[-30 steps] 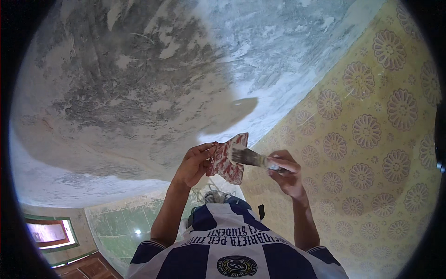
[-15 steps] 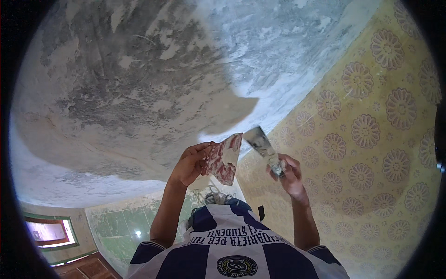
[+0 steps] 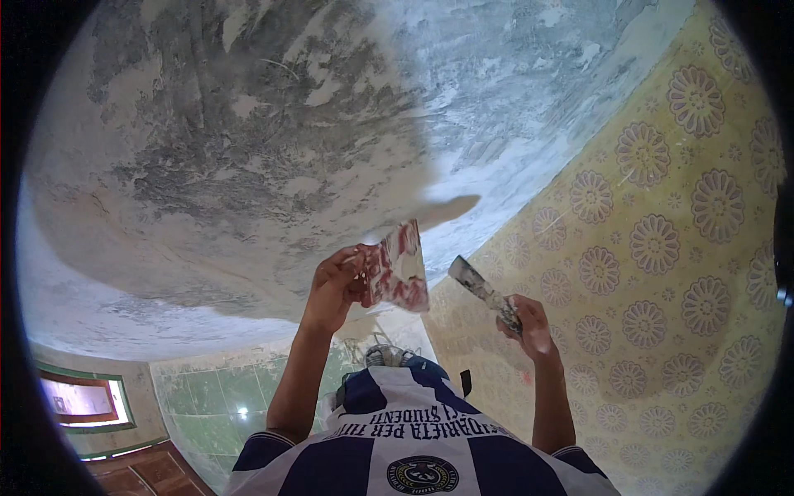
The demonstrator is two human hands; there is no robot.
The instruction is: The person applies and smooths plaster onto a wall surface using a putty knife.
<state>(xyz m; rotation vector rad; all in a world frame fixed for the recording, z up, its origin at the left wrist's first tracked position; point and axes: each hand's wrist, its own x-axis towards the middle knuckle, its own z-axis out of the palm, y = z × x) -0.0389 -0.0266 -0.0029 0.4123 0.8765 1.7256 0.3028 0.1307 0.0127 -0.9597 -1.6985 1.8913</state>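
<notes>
My left hand (image 3: 337, 281) is closed on a red plastering spreader (image 3: 397, 269), a flat flared blade smeared with whitish filler. Its wide edge points toward the middle of the view. My right hand (image 3: 529, 324) grips a putty knife (image 3: 480, 285) by its filler-caked handle, the blade tilted up and to the left. A gap separates the two tools, and neither touches the wall. Ahead of both hands is a grey wall (image 3: 273, 149) with patchy white filler over it.
Yellow patterned wall (image 3: 653, 248) with flower shapes rises at the right and meets the grey wall in a corner. Green tiles (image 3: 215, 397) lie at the lower left, near a wood-framed window (image 3: 83, 407) and a brown wooden panel (image 3: 153, 475). A shadow falls across the grey wall.
My right hand has moved right and slightly down, drawing the putty knife away from the spreader. My left hand has raised and turned the spreader a little.
</notes>
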